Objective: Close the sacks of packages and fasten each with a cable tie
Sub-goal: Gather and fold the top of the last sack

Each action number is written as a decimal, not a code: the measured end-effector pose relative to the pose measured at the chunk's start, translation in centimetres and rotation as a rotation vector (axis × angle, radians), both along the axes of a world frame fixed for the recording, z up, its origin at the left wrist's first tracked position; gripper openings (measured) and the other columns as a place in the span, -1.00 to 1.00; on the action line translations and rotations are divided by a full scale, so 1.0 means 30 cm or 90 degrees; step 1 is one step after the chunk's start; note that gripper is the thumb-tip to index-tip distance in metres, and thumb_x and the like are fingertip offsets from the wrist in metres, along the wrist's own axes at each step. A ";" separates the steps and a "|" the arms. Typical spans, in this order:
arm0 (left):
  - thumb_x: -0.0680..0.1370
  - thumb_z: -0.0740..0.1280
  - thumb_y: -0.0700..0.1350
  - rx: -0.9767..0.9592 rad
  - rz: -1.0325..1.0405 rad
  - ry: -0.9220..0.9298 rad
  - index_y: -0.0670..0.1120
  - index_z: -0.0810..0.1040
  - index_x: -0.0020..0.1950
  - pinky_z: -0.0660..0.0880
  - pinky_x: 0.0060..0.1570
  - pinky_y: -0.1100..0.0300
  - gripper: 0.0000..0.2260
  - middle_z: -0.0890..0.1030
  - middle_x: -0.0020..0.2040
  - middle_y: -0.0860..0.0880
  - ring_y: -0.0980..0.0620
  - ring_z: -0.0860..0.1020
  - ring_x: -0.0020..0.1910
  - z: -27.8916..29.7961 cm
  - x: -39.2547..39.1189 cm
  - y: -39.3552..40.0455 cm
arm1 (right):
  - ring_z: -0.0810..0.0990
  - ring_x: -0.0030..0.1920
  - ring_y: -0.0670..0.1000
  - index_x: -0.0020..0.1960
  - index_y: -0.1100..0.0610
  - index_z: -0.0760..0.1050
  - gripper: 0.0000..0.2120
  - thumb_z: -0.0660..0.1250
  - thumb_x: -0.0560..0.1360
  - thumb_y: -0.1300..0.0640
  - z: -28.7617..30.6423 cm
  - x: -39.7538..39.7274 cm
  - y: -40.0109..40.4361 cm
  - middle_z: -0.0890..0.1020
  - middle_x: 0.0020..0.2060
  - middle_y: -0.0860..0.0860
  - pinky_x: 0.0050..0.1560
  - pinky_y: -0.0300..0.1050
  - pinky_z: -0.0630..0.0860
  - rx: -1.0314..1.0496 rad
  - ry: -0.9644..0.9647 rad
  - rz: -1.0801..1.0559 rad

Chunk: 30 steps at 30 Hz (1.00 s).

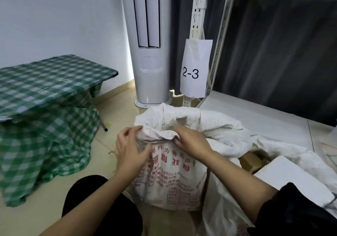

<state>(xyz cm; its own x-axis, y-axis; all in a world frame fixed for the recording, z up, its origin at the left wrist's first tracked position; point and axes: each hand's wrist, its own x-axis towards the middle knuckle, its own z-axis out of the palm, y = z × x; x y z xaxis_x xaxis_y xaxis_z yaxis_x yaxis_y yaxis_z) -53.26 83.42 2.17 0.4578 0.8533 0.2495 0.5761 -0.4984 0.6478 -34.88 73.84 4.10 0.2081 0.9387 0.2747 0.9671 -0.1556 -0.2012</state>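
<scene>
A white woven sack (pixel 171 177) with red printed characters stands on the floor in front of me, its mouth rolled open. My left hand (pixel 130 148) is at the sack's near-left rim, fingers curled around the fabric edge. My right hand (pixel 191 141) grips the folded near rim at the middle, knuckles up. A second white sack (pixel 284 150) lies open to the right, with a brown cardboard package (pixel 252 160) and a white flat package (pixel 291 177) showing in it. No cable tie is visible.
A low table under a green checked cloth (pixel 47 93) stands at the left, the cloth spilling onto the tiled floor. A white tower air conditioner (pixel 151 68) stands behind the sack. A metal shelf rack (pixel 255 115) with a paper label "2-3" (pixel 195 69) is at the right.
</scene>
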 end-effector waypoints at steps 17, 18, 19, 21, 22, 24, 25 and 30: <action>0.54 0.12 -0.41 -0.587 -0.123 -0.524 -0.10 0.47 0.30 0.49 0.14 0.02 -0.60 0.64 0.14 -0.08 -0.05 0.60 0.12 0.021 0.015 0.022 | 0.44 0.02 -0.09 0.19 0.06 0.48 -0.58 0.02 0.58 -0.17 -0.053 -0.122 -0.035 0.47 0.06 -0.03 -0.12 -0.21 0.41 0.055 0.051 0.098; 0.53 0.10 -0.42 -0.592 -0.126 -0.518 -0.13 0.46 0.31 0.48 0.15 0.00 -0.58 0.62 0.16 -0.10 -0.07 0.59 0.13 0.015 0.006 0.028 | 0.42 0.14 -0.08 0.26 0.06 0.44 -0.58 0.02 0.59 -0.13 -0.033 -0.107 0.000 0.45 0.16 -0.03 0.06 -0.18 0.42 0.073 0.071 0.092; 0.51 0.09 -0.43 -0.587 -0.128 -0.501 -0.14 0.46 0.31 0.48 0.14 0.00 -0.56 0.62 0.17 -0.11 -0.08 0.59 0.13 0.013 0.002 0.029 | 0.38 0.26 -0.06 0.35 0.05 0.38 -0.58 0.04 0.59 -0.11 -0.011 -0.089 0.039 0.42 0.26 -0.03 0.25 -0.14 0.33 0.086 0.065 0.099; 0.47 0.10 -0.41 -0.583 -0.132 -0.472 -0.13 0.48 0.29 0.49 0.10 -0.01 -0.56 0.62 0.16 -0.11 -0.09 0.58 0.13 0.005 -0.009 0.031 | 0.21 0.45 -0.05 0.48 -0.03 0.24 -0.50 0.06 0.58 -0.16 0.026 -0.064 0.128 0.30 0.44 -0.07 0.42 -0.06 0.09 0.051 0.019 0.160; 0.44 0.13 -0.38 -0.593 -0.135 -0.473 -0.13 0.49 0.27 0.49 0.10 -0.02 -0.56 0.62 0.15 -0.12 -0.11 0.58 0.13 0.002 -0.014 0.030 | 0.12 0.50 -0.06 0.51 -0.07 0.18 -0.47 0.05 0.58 -0.20 0.032 -0.052 0.166 0.24 0.48 -0.10 0.46 -0.05 -0.01 0.015 -0.022 0.201; 0.32 0.17 -0.32 -0.621 -0.118 -0.482 -0.15 0.51 0.24 0.47 0.11 -0.05 -0.51 0.63 0.13 -0.15 -0.13 0.58 0.11 -0.014 -0.037 0.045 | 0.03 0.53 -0.05 0.53 -0.10 0.13 -0.43 0.01 0.58 -0.27 0.013 -0.033 0.234 0.22 0.50 -0.12 0.48 -0.04 -0.12 -0.039 -0.118 0.270; 0.29 0.16 -0.31 -0.628 -0.105 -0.483 -0.16 0.52 0.20 0.46 0.14 -0.06 -0.51 0.63 0.11 -0.16 -0.13 0.57 0.12 -0.025 -0.051 0.058 | 0.04 0.54 -0.04 0.52 -0.09 0.16 -0.43 0.00 0.57 -0.29 -0.001 -0.026 0.261 0.26 0.49 -0.12 0.50 -0.02 -0.13 -0.050 -0.154 0.292; 0.60 0.11 -0.19 -0.720 -0.009 -0.540 -0.25 0.51 0.20 0.45 0.17 -0.03 -0.72 0.55 0.21 -0.28 -0.14 0.55 0.11 -0.084 -0.069 0.098 | 0.52 0.15 0.02 0.15 0.06 0.43 -0.52 -0.03 0.59 -0.28 -0.056 -0.016 0.349 0.59 0.01 0.00 0.46 -0.01 0.07 -0.109 -0.110 0.272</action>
<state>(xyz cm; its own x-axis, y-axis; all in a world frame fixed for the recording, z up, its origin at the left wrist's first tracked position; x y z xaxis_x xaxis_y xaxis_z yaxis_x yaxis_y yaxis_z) -55.33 86.35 -0.35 0.5260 0.7723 -0.3562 -0.1859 0.5131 0.8379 -35.37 84.32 2.42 -0.2401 0.9649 0.1062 0.9687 0.2452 -0.0376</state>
